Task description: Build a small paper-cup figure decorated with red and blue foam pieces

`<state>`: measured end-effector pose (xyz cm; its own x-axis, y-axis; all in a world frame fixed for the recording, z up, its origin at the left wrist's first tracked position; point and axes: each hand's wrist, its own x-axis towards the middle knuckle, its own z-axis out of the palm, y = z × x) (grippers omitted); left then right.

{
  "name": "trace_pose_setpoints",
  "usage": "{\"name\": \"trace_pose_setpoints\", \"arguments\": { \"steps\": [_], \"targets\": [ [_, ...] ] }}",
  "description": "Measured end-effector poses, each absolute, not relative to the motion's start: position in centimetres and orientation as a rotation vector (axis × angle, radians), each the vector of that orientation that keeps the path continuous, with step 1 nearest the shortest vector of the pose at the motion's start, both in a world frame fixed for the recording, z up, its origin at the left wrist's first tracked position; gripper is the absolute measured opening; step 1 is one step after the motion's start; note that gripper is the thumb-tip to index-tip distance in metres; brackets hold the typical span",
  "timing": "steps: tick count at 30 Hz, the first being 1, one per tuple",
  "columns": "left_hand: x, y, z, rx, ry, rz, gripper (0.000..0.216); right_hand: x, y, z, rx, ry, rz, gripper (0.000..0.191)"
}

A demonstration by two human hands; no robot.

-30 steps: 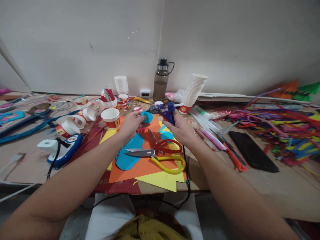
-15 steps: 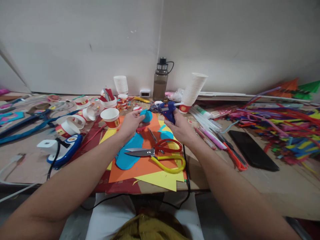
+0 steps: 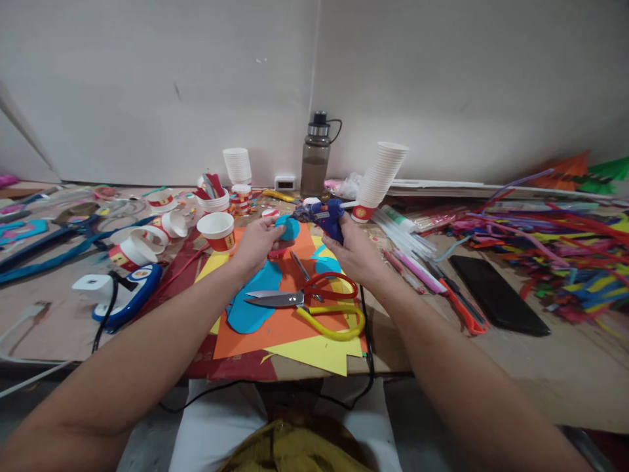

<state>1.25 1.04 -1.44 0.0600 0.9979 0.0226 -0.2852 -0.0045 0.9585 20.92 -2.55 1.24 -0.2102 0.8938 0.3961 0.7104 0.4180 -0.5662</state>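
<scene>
Between the fingers of my left hand [image 3: 258, 244] is a small round blue paper piece [image 3: 289, 228], held up above the orange sheet [image 3: 295, 334]. My right hand [image 3: 354, 246] is wrapped round the grip of a blue hot glue gun [image 3: 330, 216], a white glue stick poking out of its back. The gun's nozzle points left, close to the blue piece; whether they touch I cannot tell. Below my hands lie scissors [image 3: 307, 300] with one red and one yellow handle, a larger blue paper shape [image 3: 255, 301] and yellow paper [image 3: 314, 354].
A paper cup [image 3: 216, 231] stands left of my left hand. Behind are stacked cups [image 3: 381, 177] and a water bottle [image 3: 315, 160]. On the right lie a black phone [image 3: 496, 295], glue sticks [image 3: 410, 233] and colourful pipe cleaners [image 3: 555, 242]. A black cord [image 3: 369, 334] hangs over the table's front edge.
The nozzle of the glue gun sits very slightly nearer the blue paper piece. Both hands otherwise keep the same grip and place.
</scene>
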Motion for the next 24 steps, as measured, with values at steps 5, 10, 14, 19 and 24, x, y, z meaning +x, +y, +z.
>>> {"name": "trace_pose_setpoints", "arguments": {
  "steps": [5, 10, 14, 19, 24],
  "targets": [
    [1.3, 1.0, -1.4, 1.022, 0.939, 1.309, 0.018, 20.9, -2.6, 1.4, -1.377, -1.987, 0.333, 0.041],
    [1.2, 1.2, -1.6, 1.07, 0.944, 1.315, 0.017, 20.8, -2.9, 1.5, -1.412, -2.026, 0.277, 0.04],
    [1.1, 1.2, -1.7, 1.161, 0.978, 1.301, 0.02, 20.7, -2.9, 1.5, -1.395, -2.056, 0.288, 0.035],
    [1.2, 0.9, -1.6, 1.212, 1.054, 1.227, 0.018, 20.8, -2.7, 1.3, -1.337, -1.997, 0.408, 0.039],
    [1.2, 1.0, -1.5, 1.073, 0.993, 1.238, 0.016, 21.8, -2.0, 1.4, -1.248, -1.737, 0.778, 0.033]
  ]
}}
